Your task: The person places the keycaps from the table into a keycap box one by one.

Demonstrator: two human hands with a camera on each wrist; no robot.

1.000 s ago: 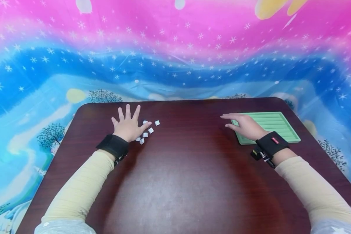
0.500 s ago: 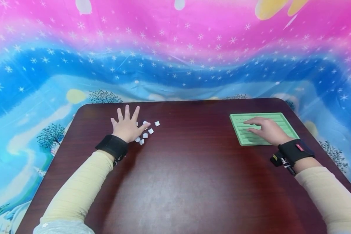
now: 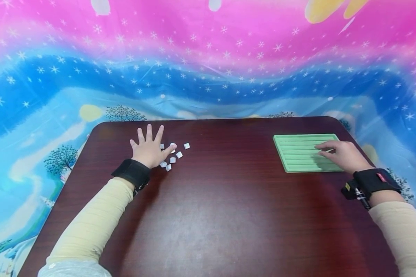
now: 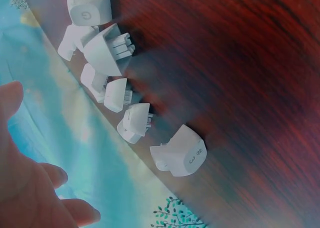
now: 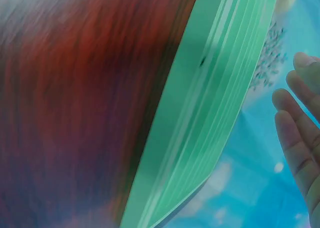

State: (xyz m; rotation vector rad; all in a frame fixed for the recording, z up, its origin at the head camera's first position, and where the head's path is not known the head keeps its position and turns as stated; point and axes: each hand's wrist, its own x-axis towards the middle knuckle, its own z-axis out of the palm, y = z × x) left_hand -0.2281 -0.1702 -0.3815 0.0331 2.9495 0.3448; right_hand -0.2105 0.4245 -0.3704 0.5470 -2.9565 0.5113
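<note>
Several white keycaps (image 3: 179, 154) lie loose on the table beside my left hand (image 3: 147, 152). That hand is spread wide, its thumb over part of the group. In the left wrist view one keycap (image 4: 192, 153) bears "#3" and another keycap (image 4: 90, 10) a letter like G; a few show their stems sideways. To the right is a light green tray (image 3: 280, 161) with long parallel grooves. My right hand (image 3: 348, 156) hovers over its right end, fingers slightly bent, with nothing visible in them. This hand hides the tray's right corner.
The dark red-brown table (image 3: 211, 215) has rounded far corners. Behind it hangs a pink and blue cloth (image 3: 208, 77) with snowflakes and trees. A black strap with a small camera (image 3: 350, 190) sits on the right wrist, and a similar black strap (image 3: 131, 172) on the left.
My right hand has moved rightward, from the tray's left edge across to its right end, uncovering its left part. The left hand has barely shifted and the keycaps lie as before.
</note>
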